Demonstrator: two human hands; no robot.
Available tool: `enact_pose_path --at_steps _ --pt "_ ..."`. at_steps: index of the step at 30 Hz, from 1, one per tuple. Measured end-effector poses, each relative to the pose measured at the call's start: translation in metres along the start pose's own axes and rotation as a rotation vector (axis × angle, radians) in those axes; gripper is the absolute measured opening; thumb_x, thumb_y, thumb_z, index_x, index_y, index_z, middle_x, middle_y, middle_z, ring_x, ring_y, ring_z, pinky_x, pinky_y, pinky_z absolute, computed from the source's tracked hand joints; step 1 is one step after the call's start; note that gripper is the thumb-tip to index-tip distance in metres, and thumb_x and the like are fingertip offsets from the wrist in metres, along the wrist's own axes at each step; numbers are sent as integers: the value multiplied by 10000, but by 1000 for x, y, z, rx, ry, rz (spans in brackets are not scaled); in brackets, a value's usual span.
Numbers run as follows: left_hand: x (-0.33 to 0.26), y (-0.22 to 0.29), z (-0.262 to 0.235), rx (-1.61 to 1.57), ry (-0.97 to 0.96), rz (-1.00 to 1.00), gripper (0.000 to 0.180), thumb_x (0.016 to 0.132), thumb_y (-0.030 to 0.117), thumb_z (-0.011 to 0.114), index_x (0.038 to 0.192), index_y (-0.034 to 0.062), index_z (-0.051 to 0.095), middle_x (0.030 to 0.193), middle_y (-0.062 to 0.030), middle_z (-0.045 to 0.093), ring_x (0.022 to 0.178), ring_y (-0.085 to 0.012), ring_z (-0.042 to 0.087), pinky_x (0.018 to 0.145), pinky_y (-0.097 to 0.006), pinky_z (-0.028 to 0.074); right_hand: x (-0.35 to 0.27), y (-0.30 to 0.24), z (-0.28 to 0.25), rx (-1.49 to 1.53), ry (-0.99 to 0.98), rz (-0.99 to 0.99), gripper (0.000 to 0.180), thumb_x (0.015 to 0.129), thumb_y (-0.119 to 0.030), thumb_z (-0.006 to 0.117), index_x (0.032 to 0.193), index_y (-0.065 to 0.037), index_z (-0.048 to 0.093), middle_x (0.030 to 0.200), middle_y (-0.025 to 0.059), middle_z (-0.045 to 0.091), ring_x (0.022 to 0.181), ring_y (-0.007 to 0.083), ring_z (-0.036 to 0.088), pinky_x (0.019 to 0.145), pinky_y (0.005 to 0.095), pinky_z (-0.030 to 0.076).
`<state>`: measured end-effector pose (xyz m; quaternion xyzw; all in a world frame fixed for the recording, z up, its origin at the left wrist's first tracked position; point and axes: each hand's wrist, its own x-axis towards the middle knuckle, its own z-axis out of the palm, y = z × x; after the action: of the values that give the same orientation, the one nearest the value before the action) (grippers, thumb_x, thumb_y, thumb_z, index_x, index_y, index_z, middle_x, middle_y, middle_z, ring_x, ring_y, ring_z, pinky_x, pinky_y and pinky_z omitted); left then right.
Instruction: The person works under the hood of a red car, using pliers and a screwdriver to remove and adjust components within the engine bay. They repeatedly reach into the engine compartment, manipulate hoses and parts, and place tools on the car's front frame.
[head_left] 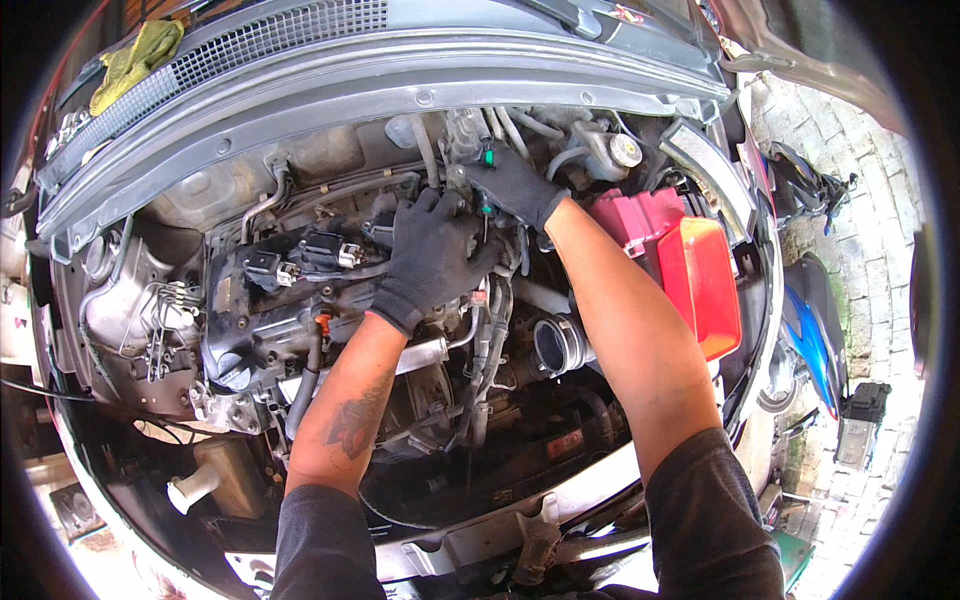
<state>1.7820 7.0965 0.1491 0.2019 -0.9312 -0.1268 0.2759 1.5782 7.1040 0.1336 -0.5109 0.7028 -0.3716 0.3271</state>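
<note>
Both my hands wear dark grey gloves and reach to the back of an open engine bay. My left hand is over the rear edge of the black engine cover, beside a grey hose. Its fingers are bent around something hidden beneath them. Just right of it and farther back, my right hand has its fingers curled in by the hoses and wiring. A small green piece shows at its fingers, with a second green piece just below. What they belong to is covered.
An open intake duct lies below my right forearm. To its right are a red tray-like part, a reservoir with a pale cap and an air filter. A yellow cloth rests on the cowl.
</note>
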Motion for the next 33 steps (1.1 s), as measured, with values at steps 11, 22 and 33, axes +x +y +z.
enact_pose_path --at_steps 11,22,33 --pt "4 4 5 -20 19 34 351 791 432 761 935 115 805 1094 -108 682 1070 -330 596 895 -515 465 7 -2 14 -1190 28 -136 285 870 -172 616 861 52 791 926 286 754 868 418 757 807 464 613" --pt "-1 3 -6 11 -17 -9 400 874 521 722 998 152 807 1091 -107 684 1095 -341 619 939 -534 458 -59 -89 -37 -289 471 -73 547 922 -376 702 1236 52 574 1068 368 702 1017 558 676 904 577 544" --pt "-195 108 -189 -125 -15 -246 369 910 341 740 1162 71 733 1265 -179 663 1199 -391 605 995 -531 482 -289 -105 -47 844 -100 262 254 1013 -68 659 1255 -46 586 961 125 715 902 199 734 697 311 622"
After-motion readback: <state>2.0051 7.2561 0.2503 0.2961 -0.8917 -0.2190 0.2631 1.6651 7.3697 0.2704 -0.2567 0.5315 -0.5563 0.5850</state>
